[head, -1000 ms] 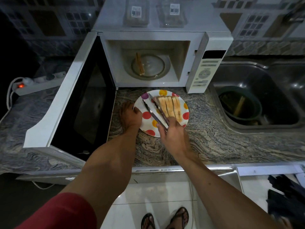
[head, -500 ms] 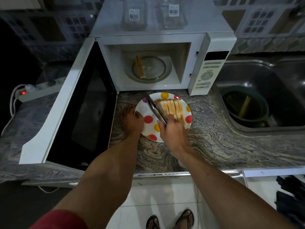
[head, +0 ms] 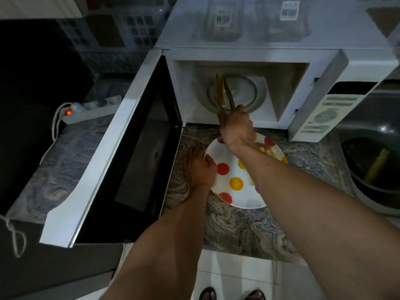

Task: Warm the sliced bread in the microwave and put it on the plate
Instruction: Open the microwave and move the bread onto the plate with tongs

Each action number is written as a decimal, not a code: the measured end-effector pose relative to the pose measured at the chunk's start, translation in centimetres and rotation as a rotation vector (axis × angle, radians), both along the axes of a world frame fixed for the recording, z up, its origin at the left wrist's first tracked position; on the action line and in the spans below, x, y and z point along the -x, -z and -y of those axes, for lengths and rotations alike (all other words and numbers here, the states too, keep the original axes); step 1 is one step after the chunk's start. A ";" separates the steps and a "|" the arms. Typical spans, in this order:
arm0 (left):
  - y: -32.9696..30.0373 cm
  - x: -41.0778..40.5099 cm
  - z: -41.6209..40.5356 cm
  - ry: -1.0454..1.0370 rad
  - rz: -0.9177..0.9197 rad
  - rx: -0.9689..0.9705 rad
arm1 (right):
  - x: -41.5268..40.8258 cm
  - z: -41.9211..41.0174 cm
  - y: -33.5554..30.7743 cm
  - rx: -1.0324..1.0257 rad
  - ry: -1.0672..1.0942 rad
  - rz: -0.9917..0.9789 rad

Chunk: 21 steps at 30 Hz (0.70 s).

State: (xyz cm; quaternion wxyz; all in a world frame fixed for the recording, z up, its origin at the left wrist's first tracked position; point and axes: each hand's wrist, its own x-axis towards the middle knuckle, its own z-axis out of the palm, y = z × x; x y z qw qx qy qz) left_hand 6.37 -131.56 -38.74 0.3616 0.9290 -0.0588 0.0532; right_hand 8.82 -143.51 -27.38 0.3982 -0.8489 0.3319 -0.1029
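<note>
One slice of bread (head: 220,92) stands on its edge on the round glass tray (head: 242,92) inside the microwave (head: 270,55). The tips of the metal tongs (head: 229,95) are right beside it, and they may be touching it, but the picture is too blurry there to be sure. The right hand (head: 236,128) reaches into the microwave opening, and its fingers are curled around the handles of the tongs.

More bread slices (head: 265,149) lie on the spotted plate (head: 229,191) (white, with red and yellow dots). The right arm hides most of them. The plate sits on the stone counter (head: 242,230), just in front of the microwave. The left hand (head: 200,167) rests at the left rim of the plate, with its fingers curled on the edge.

The microwave door (head: 121,152) hangs wide open to the left. Two clear boxes (head: 223,18) with labels sit on top of the microwave. Off to the left, a white power strip (head: 91,109) has a small red light glowing. To the right, a green bowl (head: 376,167) sits in the sink (head: 368,109). At the bottom, two feet in sandals (head: 231,294) stand on white floor tiles.
</note>
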 end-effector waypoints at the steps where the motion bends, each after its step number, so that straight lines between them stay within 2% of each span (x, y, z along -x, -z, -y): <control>1: 0.1 0.0 0.0 -0.003 0.013 0.008 | -0.8 0.0 0.0 -0.001 0.015 -0.011; 8: -0.1 -0.1 0.3 -0.006 0.035 -0.001 | -3.0 0.1 -0.6 0.122 0.100 -0.070; 12: 0.2 0.0 0.2 -0.002 0.072 0.005 | -2.0 0.1 -0.7 0.102 0.080 -0.084; 16: 0.4 -0.2 0.0 0.011 0.081 0.017 | 0.9 0.2 -1.6 0.098 0.045 -0.088; 21: -0.1 0.2 0.2 0.018 0.046 0.014 | 6.0 -1.1 -3.1 0.212 -0.015 -0.062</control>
